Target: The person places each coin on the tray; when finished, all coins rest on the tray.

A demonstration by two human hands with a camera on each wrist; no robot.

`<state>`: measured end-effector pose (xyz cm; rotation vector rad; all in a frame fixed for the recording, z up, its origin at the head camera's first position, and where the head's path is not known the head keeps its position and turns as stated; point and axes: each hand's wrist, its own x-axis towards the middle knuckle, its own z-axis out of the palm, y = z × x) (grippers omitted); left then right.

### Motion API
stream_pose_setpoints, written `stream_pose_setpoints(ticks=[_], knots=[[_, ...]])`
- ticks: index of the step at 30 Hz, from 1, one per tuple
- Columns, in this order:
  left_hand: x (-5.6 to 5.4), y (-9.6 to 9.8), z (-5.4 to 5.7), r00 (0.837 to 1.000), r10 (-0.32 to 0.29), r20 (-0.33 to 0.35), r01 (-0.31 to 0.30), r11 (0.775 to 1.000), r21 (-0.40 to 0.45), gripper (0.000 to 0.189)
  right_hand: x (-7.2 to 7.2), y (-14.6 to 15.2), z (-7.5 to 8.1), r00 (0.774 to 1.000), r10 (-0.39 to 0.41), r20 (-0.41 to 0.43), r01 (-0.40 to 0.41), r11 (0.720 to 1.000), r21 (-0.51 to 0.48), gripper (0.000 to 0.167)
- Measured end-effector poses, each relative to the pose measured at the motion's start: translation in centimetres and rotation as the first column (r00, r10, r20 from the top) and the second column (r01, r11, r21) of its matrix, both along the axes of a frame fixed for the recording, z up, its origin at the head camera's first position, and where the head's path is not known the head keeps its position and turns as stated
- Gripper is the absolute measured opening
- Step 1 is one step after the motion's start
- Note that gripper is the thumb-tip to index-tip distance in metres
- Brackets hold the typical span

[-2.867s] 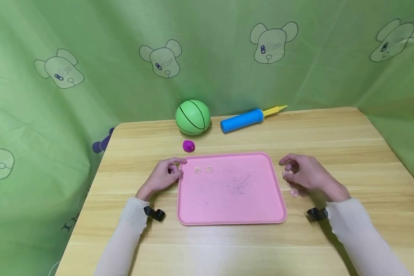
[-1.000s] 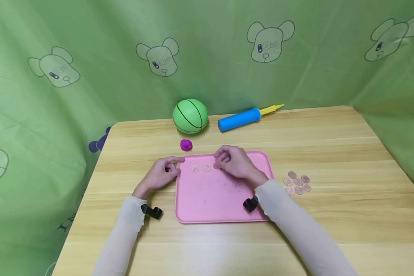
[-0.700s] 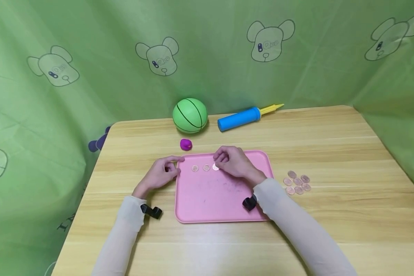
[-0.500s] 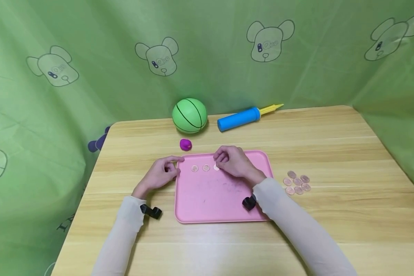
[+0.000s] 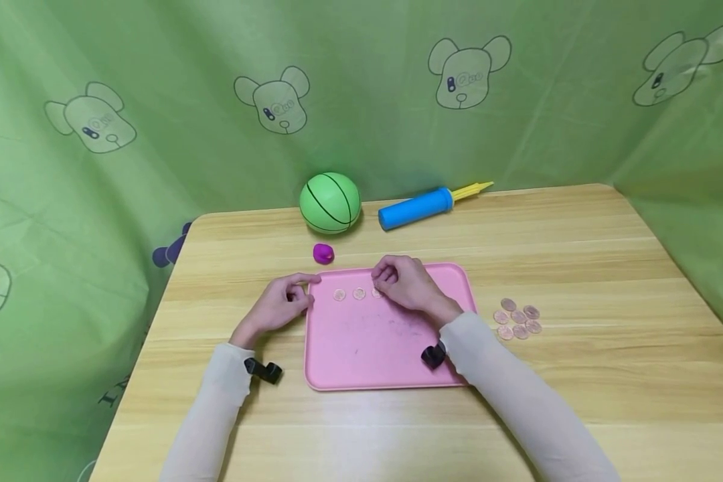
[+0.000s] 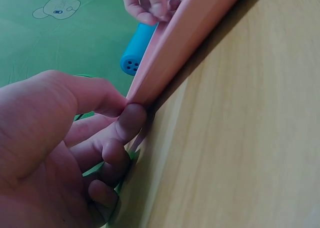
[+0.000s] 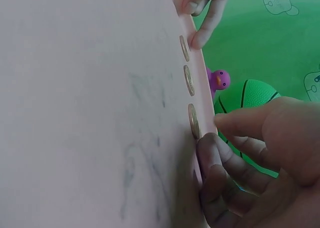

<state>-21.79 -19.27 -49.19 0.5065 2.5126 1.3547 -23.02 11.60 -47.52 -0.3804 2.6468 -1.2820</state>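
Note:
A pink tray (image 5: 367,361) lies on the wooden table. My left hand (image 5: 280,302) pinches its far left corner; in the left wrist view the fingertips meet right at the tray's rim. Along the far side of the tray lie three copper-coloured coins in a row: a left coin (image 5: 339,294), a middle coin (image 5: 359,293) and a right coin (image 5: 376,293), partly covered. Over the tray, my right hand (image 5: 410,284) has its fingers loosely bent, one fingertip touching the edge of the right coin (image 7: 193,120), which lies flat.
Several more coins (image 5: 518,317) sit in a cluster on the table, right of the tray. Beyond the tray are a small purple rubber duck (image 5: 323,254), a green ball (image 5: 330,203) and a blue hand pump (image 5: 416,209) with a yellow nozzle. A green curtain (image 5: 361,134) hangs behind the table.
My right hand has come left from the coin cluster to the tray, and a third coin now lies in the row. Lately it barely moves. The left hand stays at the tray's corner.

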Motion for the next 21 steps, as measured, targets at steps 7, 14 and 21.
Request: stream_pose_setpoints(ticks=[7, 14, 21], knots=[[-0.1, 0.0, -0.1, 1.0, 0.008, 0.002, -0.008, 1.0, -0.016, 0.045, 0.8, 0.6, 0.9, 1.0, 0.0, -0.017, 0.0, 1.0, -0.005, 0.011], [0.0, 0.0, -0.1, 1.0, 0.007, 0.008, -0.006, 1.0, -0.011, 0.045, 1.9, 2.5, 2.0, 1.0, -0.017, -0.026, 0.017, 1.0, -0.016, 0.017], [0.0, 0.0, -0.2, 1.0, 0.009, 0.018, -0.009, 1.0, -0.007, 0.045, 2.9, 5.7, 2.9, 0.994, -0.037, -0.105, 0.039, 0.999, 0.019, 0.021]])
